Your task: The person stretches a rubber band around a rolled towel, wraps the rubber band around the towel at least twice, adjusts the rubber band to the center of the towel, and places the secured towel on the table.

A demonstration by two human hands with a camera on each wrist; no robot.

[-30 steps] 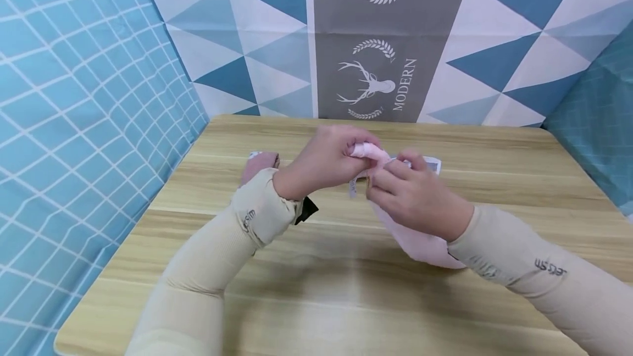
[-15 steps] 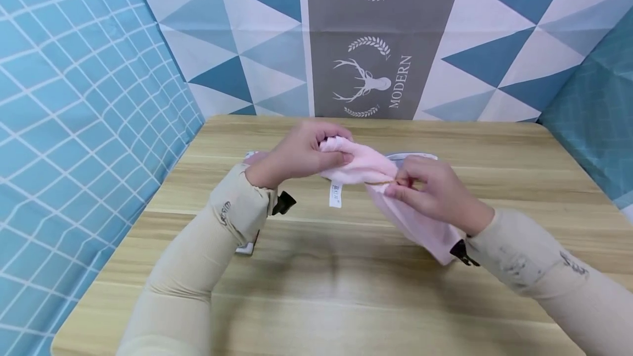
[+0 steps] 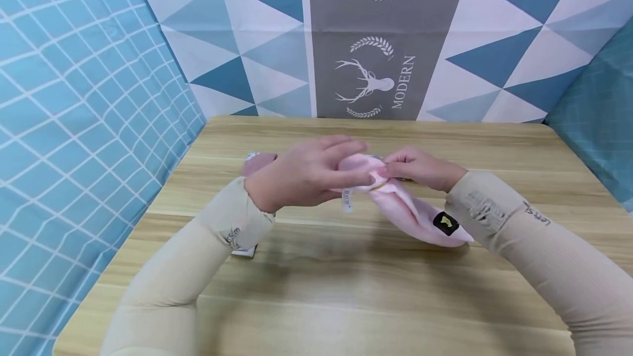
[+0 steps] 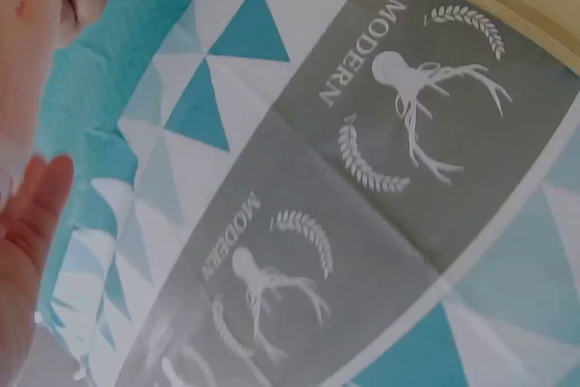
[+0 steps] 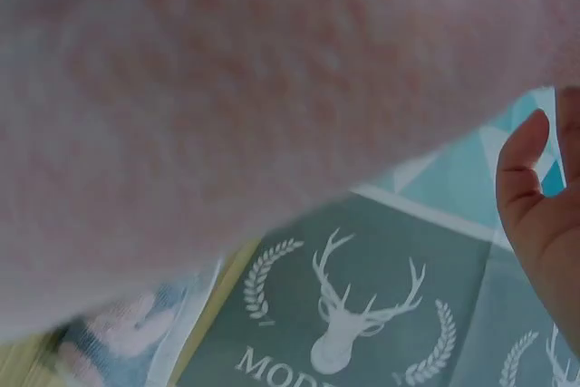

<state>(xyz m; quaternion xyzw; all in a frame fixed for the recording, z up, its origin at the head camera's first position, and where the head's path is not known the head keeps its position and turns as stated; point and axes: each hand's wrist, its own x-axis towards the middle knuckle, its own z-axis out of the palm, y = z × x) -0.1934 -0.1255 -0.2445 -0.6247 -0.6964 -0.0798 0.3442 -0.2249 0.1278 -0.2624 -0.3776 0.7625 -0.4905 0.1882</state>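
Note:
A fluffy pink towel (image 3: pixel 410 216), with a white label (image 3: pixel 348 201) at its left part, is gathered by a thin yellow-brown band (image 3: pixel 379 185). My right hand (image 3: pixel 420 168) pinches the towel by this band with thumb and fingers. My left hand (image 3: pixel 311 172) lies around the towel's left end, its fingers mostly straight and spread. In the left wrist view my left fingers (image 4: pixel 41 210) stand just below the towel (image 4: pixel 23 70). The towel (image 5: pixel 254 115) fills most of the right wrist view and hides my right hand there.
A folded dusky-pink cloth (image 3: pixel 256 163) lies on the wooden table (image 3: pixel 316 301) at left, partly behind my left arm. A white-edged piece (image 3: pixel 244 251) shows below that forearm. Behind the towel lies a blue-and-pink patterned item (image 5: pixel 118 333). Patterned sheets (image 3: pixel 366 32) stand behind.
My left hand has loosened from gripping the towel's left end to straight, spread fingers. My right hand, earlier pulling the band out to the right, is now up close against the towel.

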